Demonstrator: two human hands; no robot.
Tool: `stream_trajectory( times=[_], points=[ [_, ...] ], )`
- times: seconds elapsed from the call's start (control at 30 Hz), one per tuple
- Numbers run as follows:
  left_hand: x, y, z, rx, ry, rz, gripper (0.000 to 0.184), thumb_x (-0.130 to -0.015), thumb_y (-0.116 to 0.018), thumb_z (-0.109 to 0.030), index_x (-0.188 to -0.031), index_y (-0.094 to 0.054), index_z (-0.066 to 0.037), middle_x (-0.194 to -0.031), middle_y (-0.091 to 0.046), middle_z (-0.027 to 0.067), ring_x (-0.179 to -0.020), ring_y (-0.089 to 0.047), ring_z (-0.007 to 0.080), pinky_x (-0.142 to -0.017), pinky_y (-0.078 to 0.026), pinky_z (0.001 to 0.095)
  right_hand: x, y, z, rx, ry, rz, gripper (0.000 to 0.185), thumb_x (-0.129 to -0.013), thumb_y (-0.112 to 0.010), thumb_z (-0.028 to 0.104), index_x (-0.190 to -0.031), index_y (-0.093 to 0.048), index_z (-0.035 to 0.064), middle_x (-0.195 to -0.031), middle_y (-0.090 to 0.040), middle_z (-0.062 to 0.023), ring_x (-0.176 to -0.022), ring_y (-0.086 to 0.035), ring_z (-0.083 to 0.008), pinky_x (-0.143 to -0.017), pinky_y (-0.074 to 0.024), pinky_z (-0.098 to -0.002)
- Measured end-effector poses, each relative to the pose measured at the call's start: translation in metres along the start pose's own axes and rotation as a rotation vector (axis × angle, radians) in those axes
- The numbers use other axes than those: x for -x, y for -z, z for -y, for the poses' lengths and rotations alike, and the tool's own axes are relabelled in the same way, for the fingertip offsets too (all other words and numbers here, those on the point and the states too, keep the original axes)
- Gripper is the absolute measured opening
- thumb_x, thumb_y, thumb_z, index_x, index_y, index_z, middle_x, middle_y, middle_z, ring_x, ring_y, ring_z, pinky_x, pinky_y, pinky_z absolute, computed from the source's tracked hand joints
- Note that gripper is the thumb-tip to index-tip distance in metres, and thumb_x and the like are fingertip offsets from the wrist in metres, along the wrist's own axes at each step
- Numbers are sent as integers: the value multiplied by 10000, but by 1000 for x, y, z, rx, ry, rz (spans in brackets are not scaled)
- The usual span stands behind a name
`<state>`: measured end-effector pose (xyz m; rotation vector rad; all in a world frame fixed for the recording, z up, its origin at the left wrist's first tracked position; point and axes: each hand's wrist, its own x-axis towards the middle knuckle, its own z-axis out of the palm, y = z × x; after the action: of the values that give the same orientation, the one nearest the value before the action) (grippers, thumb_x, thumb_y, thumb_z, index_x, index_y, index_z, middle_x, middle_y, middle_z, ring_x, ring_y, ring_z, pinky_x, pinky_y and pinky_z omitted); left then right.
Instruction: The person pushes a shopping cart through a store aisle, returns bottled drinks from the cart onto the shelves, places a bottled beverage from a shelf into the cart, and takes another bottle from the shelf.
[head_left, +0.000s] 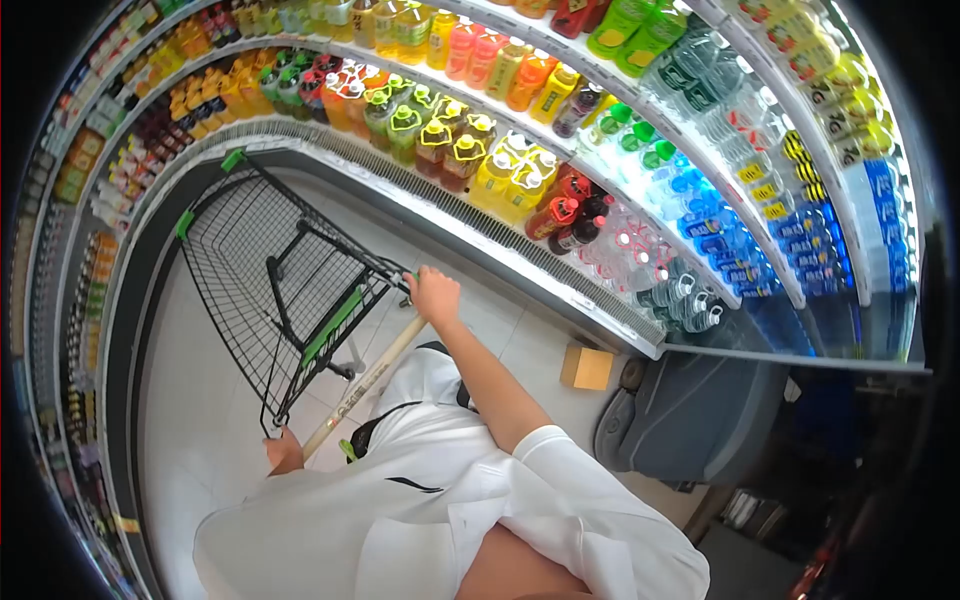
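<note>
A black wire shopping cart [235, 255] with green corner pieces and a green strip stands in front of me on the tiled floor. Its pale handle bar [362, 388] runs crosswise close to my body. My right hand [435, 296] is closed around the handle's end on the shelf side, where it meets the frame. At the opposite end, my left hand [285, 452] is wrapped around the handle, with part of it hidden by the angle. Through the wire basket, the cart's lower frame and a wheel show.
Curved refrigerated shelves [400, 190] full of bottled drinks wrap around the front and both sides. A small tan box [587, 367] sits on the floor to the right, beside a dark grey bin-like object [690, 415]. Pale floor tiles [200, 430] lie around the cart.
</note>
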<state>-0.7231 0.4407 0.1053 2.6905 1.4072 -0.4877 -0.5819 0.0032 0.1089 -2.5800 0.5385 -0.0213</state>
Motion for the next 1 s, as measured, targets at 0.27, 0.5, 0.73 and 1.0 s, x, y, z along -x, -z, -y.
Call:
stream_trajectory(
  times=[0.27,0.5,0.73,1.0],
  points=[
    [141,-39,-43,72,154,77,639,-872,-628,-483,-1220,-516,40,-1143,-658,295,-1092,-634,443,-962,-486,506,-50,64,-91,42,74,0,437,-937,-600,489,-862,-682,66,-808,-710,-143,-750,-696,-359,-678,-533,-469],
    [243,-56,-79,143,174,94,637,-860,-634,-449,-1229,-507,55,-1153,-649,316,-1095,-630,457,-975,-477,506,-75,108,-161,68,125,51,431,-929,-615,473,-821,-651,58,-734,-692,-143,-650,-693,-335,-597,-541,-455],
    [302,-79,-96,148,216,32,465,-835,-660,-455,-1026,-609,-35,-971,-715,196,-969,-680,396,-885,-508,486,-81,130,-216,170,254,-39,430,-946,-589,436,-787,-641,40,-702,-684,-160,-582,-681,-352,-553,-540,-457],
    [328,-70,-131,188,245,-6,458,-841,-655,-449,-1045,-618,-40,-966,-716,187,-955,-684,385,-866,-515,494,-110,138,-222,223,302,-49,425,-953,-574,424,-773,-636,44,-719,-691,-168,-599,-683,-368,-565,-542,-465]
  ],
)
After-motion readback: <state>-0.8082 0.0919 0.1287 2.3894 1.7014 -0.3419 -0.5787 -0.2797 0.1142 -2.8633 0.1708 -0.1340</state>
